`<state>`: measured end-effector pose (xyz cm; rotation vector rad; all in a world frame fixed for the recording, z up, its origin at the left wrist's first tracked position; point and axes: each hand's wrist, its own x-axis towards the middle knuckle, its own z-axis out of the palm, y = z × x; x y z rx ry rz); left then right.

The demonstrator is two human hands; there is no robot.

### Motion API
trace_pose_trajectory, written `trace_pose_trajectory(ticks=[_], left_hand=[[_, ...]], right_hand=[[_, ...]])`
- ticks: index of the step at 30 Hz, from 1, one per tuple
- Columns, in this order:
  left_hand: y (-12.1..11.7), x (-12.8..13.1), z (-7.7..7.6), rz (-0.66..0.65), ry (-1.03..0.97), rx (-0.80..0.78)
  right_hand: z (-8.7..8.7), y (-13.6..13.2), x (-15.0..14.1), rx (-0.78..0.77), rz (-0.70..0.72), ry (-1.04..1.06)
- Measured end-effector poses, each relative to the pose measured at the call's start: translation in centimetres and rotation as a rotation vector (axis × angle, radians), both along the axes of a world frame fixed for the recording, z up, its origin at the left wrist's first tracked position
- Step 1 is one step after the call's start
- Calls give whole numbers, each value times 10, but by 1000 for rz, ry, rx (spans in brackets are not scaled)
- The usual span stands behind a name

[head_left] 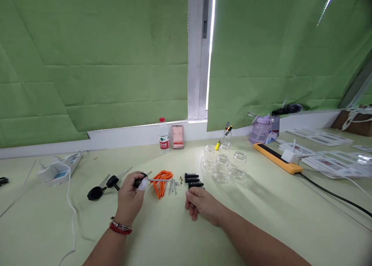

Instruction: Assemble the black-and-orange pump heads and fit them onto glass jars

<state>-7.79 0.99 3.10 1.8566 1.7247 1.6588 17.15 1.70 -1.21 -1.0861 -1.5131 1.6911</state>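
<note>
My left hand (131,196) is closed around a black part with a long metal rod (159,180) that points right. Something whitish covers the thumb tip. Orange curved pieces (163,176) lie just beyond the rod, with several silver bolts (172,186) and small brass-coloured bits (181,179) beside them. My right hand (203,205) rests low over the table, thumb and fingers pressed together; whatever they hold, if anything, is hidden. Right behind it several black ridged pieces (192,177) lie in a row. Left of my left hand are a black cup-shaped part (95,193) and a black part with a rod (112,181).
Several clear glass jars (222,169) stand right of centre, with yellow-and-black screwdrivers (228,129) behind. A red-capped water bottle (164,137) and a pink box (177,136) stand by the wall. An orange power strip (277,159) lies right; a white power strip (61,171) and cable lie left.
</note>
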Motion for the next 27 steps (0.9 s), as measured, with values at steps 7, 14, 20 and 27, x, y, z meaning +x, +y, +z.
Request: trace_pose_trajectory(ticks=[7, 14, 20, 27], left_hand=[[-15, 16, 1, -514, -34, -324], [-11, 13, -5, -676, 232, -397], [-13, 13, 1, -673, 342, -465], [-18, 9, -3, -674, 486, -466]], right_hand=[[7, 8, 8, 260, -224, -111], [16, 14, 11, 728, -330, -493], [15, 25, -10, 856, -219, -833], [17, 50, -28, 887, -186, -1019]])
